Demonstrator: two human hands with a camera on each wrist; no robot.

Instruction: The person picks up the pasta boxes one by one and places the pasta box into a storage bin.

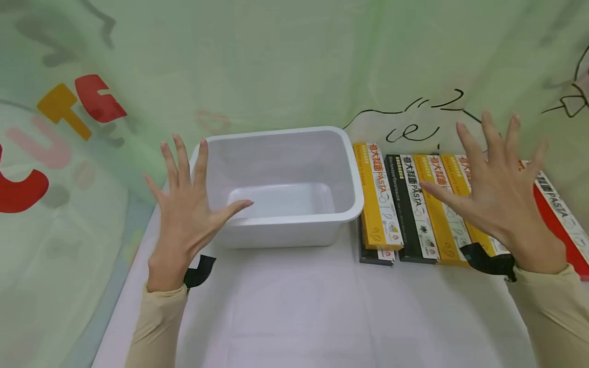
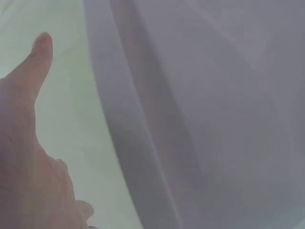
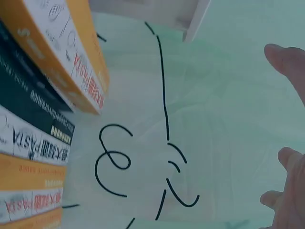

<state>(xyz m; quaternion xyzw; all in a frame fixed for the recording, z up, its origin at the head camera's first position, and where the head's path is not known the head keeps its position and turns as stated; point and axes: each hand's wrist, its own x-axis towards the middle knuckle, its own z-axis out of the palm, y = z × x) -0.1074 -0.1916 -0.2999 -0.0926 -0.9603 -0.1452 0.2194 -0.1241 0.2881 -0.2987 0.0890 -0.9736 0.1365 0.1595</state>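
A white plastic tub (image 1: pixel 280 235) stands on the table, its inside bare. My left hand (image 1: pixel 184 209) is held up with fingers spread, over the tub's left side and holding nothing. Likewise spread and bare, my right hand (image 1: pixel 506 199) hovers above a row of pasta boxes and hides part of them. Among these are a yellow pasta box (image 1: pixel 375 199) lying on a dark one beside the tub, a black pasta box (image 1: pixel 411 209), more yellow boxes (image 1: pixel 442 214) and a red box (image 1: pixel 557 220) at the far right. In the right wrist view, the fingers (image 3: pixel 290 62) touch nothing.
A white cloth (image 1: pixel 294 306) covers the table. Behind it and to the left hangs a pale green curtain (image 1: pixel 276 61) with printed letters and black line drawings. The boxes sit close against the tub's right side.
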